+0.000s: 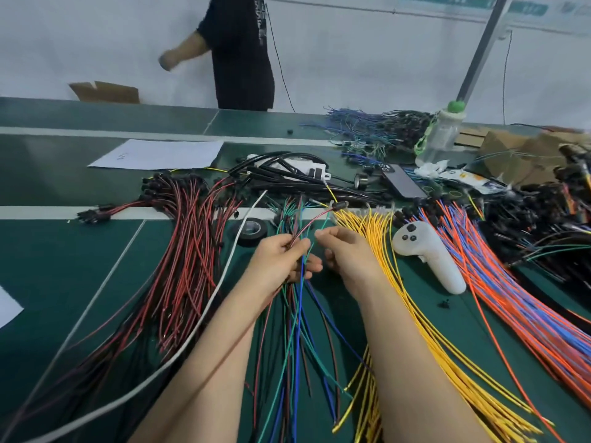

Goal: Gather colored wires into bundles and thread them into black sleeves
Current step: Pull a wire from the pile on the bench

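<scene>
The left hand (281, 260) squeezes a bunch of thin, bendy wires (297, 314), blue, green and red, that trail down below its grip. The right hand (343, 254) is curled just beside it, fingertips pressed together; I cannot tell if they hold a wire. Shiny black tubes (281, 174) lie beyond both hands. Smooth yellow wires (415, 314) fan out right of the right hand.

Thin green, blue and dark-red wires (298, 302) in the left hand (281, 260); red-and-black wires (182, 266) to its left; yellow wires (367, 222) beside the right hand (348, 260).
</scene>
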`<state>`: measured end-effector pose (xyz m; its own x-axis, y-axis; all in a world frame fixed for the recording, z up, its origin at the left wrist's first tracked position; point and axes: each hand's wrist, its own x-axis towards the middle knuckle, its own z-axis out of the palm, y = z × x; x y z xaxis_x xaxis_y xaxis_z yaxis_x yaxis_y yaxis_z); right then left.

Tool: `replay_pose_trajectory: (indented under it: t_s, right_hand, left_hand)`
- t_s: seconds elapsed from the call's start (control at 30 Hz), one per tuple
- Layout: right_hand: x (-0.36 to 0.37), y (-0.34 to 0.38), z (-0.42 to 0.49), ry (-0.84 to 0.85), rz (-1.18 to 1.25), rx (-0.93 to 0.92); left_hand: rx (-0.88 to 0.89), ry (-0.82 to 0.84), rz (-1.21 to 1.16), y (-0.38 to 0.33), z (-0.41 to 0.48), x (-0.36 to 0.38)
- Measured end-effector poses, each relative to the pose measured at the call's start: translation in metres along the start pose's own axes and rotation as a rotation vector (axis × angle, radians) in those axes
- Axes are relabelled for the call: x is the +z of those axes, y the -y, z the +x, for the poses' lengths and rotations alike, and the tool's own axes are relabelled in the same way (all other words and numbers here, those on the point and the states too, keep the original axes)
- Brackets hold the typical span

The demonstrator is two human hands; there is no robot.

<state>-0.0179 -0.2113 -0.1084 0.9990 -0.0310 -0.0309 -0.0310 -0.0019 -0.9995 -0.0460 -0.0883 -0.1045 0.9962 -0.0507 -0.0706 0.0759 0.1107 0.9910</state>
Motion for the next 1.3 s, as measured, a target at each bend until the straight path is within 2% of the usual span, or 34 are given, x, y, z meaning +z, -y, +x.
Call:
replay_pose_trajectory:
  t_s: [0.2, 0.4, 0.5, 0.6, 0.73, 0.87, 1.0, 1.13, 1.3]
  right_hand:
    - [0.006, -0.007, 0.001, -0.055, 0.103, 0.007]
    - [0.012, -0.007, 0.001, -0.132, 0.011, -0.044]
    - [0.012, -0.003, -0.001, -0.084, 0.095, -0.051]
    - [0.007, 0.001, -0.003, 0.003, 0.057, 0.008]
    - [0.002, 0.001, -0.004, 0.094, 0.121, 0.041]
    - [0.002, 0.0, -0.001, -0.034, -0.11, -0.06]
    - [0.008, -0.004, 0.0, -0.073, -0.07, -0.082]
    - [0.01, -0.007, -0.002, -0.114, -0.179, -0.101]
    - [0.007, -0.003, -0.002, -0.093, -0.079, -0.099]
  left_hand:
    - [0.033, 0.032, -0.012, 0.002, 0.004, -0.001]
    - [0.015, 0.04, -0.025, 0.005, 0.005, -0.004]
    - [0.02, 0.036, -0.024, 0.005, 0.005, -0.002]
    - [0.012, 0.028, -0.027, 0.005, 0.005, -0.001]
    - [-0.025, 0.013, -0.073, 0.004, 0.006, -0.001]
    - [-0.038, -0.033, -0.135, 0.004, 0.007, -0.002]
    - [-0.024, -0.07, -0.057, 0.009, 0.01, -0.002]
    - [-0.011, -0.081, -0.093, 0.009, 0.01, -0.002]
    - [-0.003, -0.052, -0.091, 0.009, 0.009, -0.002]
